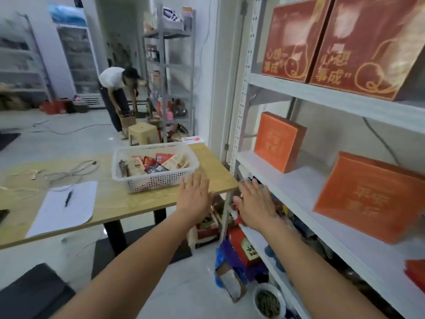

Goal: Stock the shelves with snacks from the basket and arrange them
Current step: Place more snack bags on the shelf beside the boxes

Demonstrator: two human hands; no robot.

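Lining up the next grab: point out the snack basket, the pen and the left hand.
snack basket [158, 181], head view, on its front mesh wall.
pen [68, 198], head view, middle of its dark barrel.
left hand [195, 199], head view, back of the hand.

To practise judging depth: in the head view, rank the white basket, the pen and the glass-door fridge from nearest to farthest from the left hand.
1. The white basket, on the table, just beyond the left hand.
2. The pen, on the paper, further left on the table.
3. The glass-door fridge, far across the room, upper left.
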